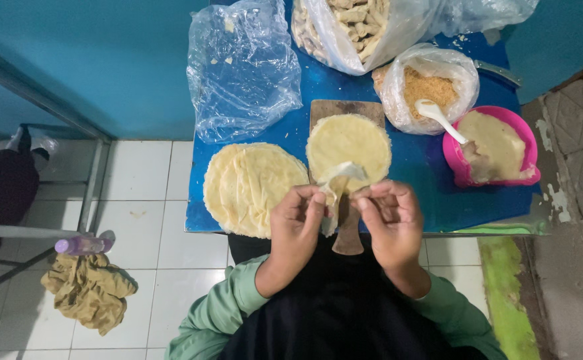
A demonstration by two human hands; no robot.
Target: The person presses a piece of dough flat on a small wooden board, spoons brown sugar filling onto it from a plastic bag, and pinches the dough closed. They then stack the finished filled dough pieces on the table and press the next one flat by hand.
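Head view, looking straight down. Landmark: wooden cutting board (345, 110) on the blue worktop (425, 167).

Hands: left hand (296, 223) and right hand (390, 220) are both raised just nearer the person than the board, over its handle. Both pinch the same thin pale wrapper sheet (336, 187) by thumb and fingertips, one on each side. The sheet is folded and partly lifted, its upper flap hanging over the near edge of the board; what lies inside the fold cannot be seen.

On the board: one round pale wrapper (349, 141) lying flat, covering most of the board.

Left of the board: a stack of round wrappers (248, 187), touching or nearly touching the board's left edge and overhanging the near edge of the worktop. Beyond that stack: a crumpled clear plastic bag (241, 67), nearly empty.

Right of the board: a clear bag of brown crumbs (428, 87) with a white spoon (438, 117) resting in it. Farther right: a pink bowl (518, 127) of pale batter or paste.

Beyond the board: a large clear bag of pale stick-shaped pieces (355, 23).

Floor, well left of the board: a yellowish cloth (88, 290) on white tiles, with a small purple-capped bottle (81, 245) just above it.
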